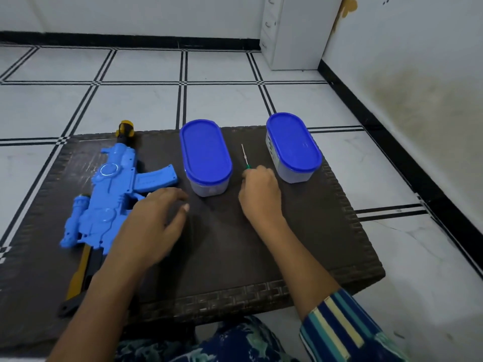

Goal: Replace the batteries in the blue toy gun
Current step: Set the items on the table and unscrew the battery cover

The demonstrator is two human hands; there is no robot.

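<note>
Gripping screwdriver (247,166), right hand (258,190); left hand (154,220) perhaps touching blue gun (109,189)

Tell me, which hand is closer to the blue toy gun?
Left. The left hand is right beside the blue toy gun; the right hand is farther off, past a blue-lidded container, gripping the screwdriver.

No legible text; container (294,147) side label too blurred

On the worktop (222,244), a toy gun (109,194) lay left of a container (205,152); right of it lay a screwdriver (244,158), then a second container (292,145).
</note>
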